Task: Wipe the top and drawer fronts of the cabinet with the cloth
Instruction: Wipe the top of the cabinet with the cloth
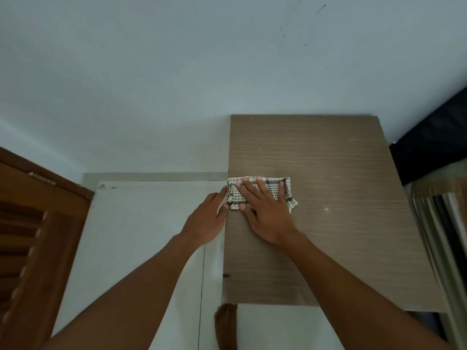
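Folded checked cloth [286, 188] on wood-grain top of cabinet [341, 198], at its left edge, roughly midway front to back. Right hand [267, 213] flat on cloth, fingers straight and spread, pressing down. Left hand [206, 219] just beside cabinet's left edge, forefinger and thumb against cloth's overhanging end; cannot tell whether pinched or merely touched. Bare foot [225, 324] on white floor [139, 236] near cabinet's front left corner. Brown louvred door [32, 236] at far left.
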